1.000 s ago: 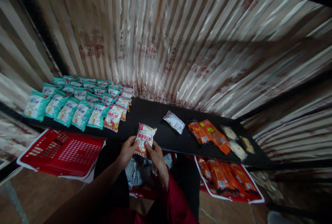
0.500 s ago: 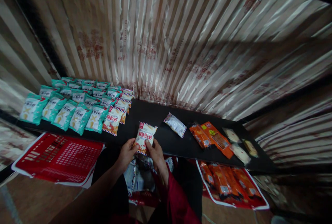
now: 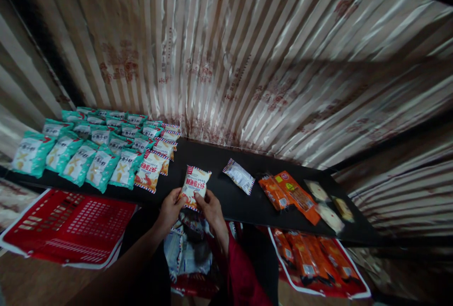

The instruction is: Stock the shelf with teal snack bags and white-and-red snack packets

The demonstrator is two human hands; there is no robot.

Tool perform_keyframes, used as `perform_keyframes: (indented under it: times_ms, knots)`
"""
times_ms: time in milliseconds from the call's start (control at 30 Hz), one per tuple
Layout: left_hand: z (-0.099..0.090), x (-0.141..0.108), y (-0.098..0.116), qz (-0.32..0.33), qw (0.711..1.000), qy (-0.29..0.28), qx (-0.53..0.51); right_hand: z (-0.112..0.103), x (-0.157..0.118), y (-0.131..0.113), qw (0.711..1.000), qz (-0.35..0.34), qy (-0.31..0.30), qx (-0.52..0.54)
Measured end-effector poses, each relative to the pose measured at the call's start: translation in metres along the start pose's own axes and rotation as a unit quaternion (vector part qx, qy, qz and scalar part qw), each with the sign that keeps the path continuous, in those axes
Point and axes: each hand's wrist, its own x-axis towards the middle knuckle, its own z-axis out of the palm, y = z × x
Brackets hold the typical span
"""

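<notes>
A white, red and orange snack bag (image 3: 195, 187) is held upright over the front edge of the black shelf (image 3: 208, 155). My left hand (image 3: 171, 209) grips its lower left corner, and my right hand (image 3: 211, 209) pinches its lower right side with the thumb on the front. Left of the hands stands a column of matching snack bags (image 3: 149, 170), one behind another. Beside them are rows of teal snack bags (image 3: 102, 166). A single striped-edge snack bag (image 3: 239, 175) lies back side up to the right of my hands.
Orange packets (image 3: 296, 196) and pale flat packs (image 3: 330, 217) lie on the shelf's right part. Below are a red basket (image 3: 95, 223) at left, a basket of orange packets (image 3: 304, 254) at right, and silvery bags (image 3: 194, 254) between my legs. A striped, crinkled sheet (image 3: 212, 60) hangs behind.
The view has shifted slightly, so the shelf's left part sits lower and farther left. Both hands still hold the snack bag in nearly the same place, the bag tilted a little differently.
</notes>
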Motion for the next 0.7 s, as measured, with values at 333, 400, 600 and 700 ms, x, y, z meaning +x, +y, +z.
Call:
perform_keyframes:
  times_ms: [333, 400, 600, 700]
  knots:
    - [-0.005, 0.002, -0.006, 0.035, 0.998, 0.007, 0.056, 0.002, 0.005, 0.015, 1.000, -0.001, 0.010, -0.017]
    - [-0.006, 0.001, -0.007, 0.041, 0.997, 0.001, 0.065, 0.001, 0.005, 0.015, 1.000, -0.006, 0.012, -0.024]
    - [-0.003, -0.003, -0.010, 0.046, 0.995, 0.009, 0.086, -0.004, 0.003, 0.015, 0.999, -0.014, 0.024, -0.031]
    - [-0.003, -0.005, -0.013, 0.045, 0.996, 0.002, 0.081, -0.005, 0.000, 0.015, 0.999, -0.018, 0.020, -0.037]
